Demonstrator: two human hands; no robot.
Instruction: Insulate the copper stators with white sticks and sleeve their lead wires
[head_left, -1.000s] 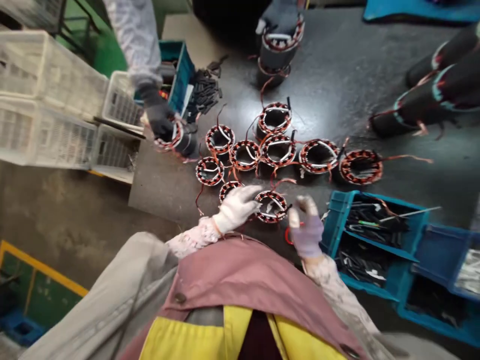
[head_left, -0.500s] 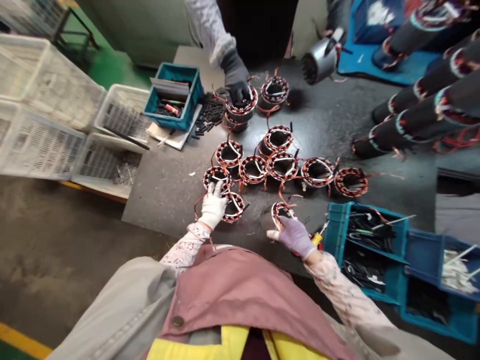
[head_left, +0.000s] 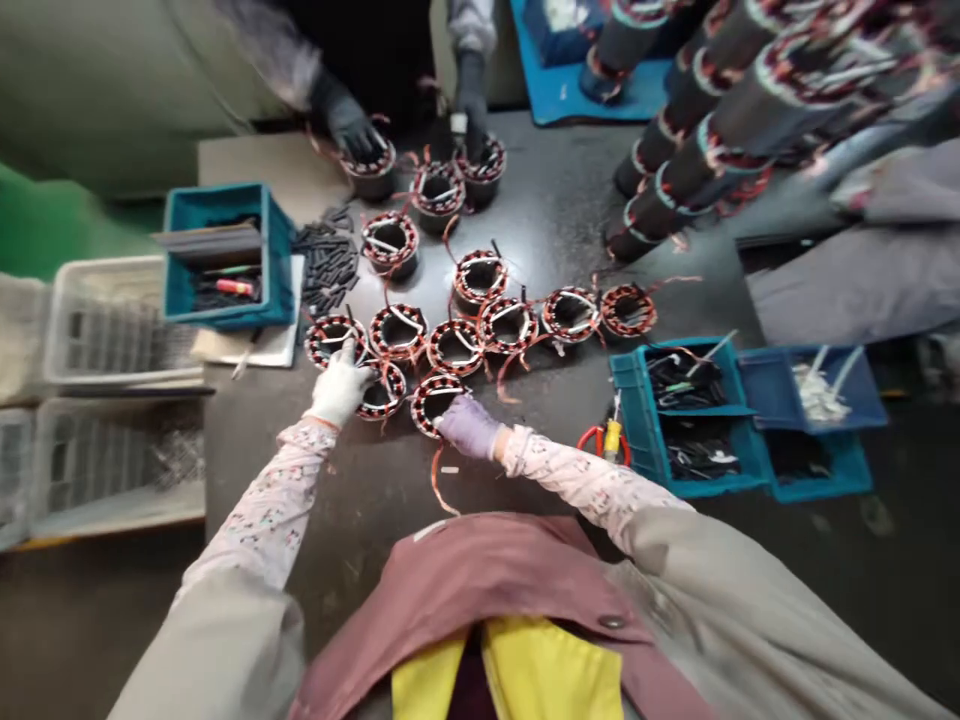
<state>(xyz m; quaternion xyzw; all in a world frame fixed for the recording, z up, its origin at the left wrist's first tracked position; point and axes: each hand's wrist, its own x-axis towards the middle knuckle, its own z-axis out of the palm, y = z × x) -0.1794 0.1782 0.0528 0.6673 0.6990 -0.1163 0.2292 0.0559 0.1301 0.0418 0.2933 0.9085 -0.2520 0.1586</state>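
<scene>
My left hand (head_left: 337, 390), in a white glove, has its fingers over the rim of a wire-wound motor stator (head_left: 319, 345) at the left end of the group. Its thumb side lies close to a second stator (head_left: 386, 402) beside it. My right hand (head_left: 471, 424), in a purple glove, grips the near right rim of another stator (head_left: 421, 412), with its fingertips partly hidden inside the ring. This stator stands upright at the front of the group, and an orange lead (head_left: 439, 480) trails from it toward me. White and black sleeves show on several of the rings.
Across the table (head_left: 525, 480), a co-worker's two grey-gloved hands (head_left: 349, 125) touch stators. Black tube pieces (head_left: 326, 265) lie beside a teal bin (head_left: 279, 260). Red-handled pliers and a yellow tool (head_left: 613, 438) lie by teal bins (head_left: 637, 420). Stacked stators (head_left: 727, 140) rise at right.
My right hand has moved its stator left, up against the group. My left hand stays at the leftmost stators. The co-worker's stacked stators now stand apart, and the view has shifted right.
</scene>
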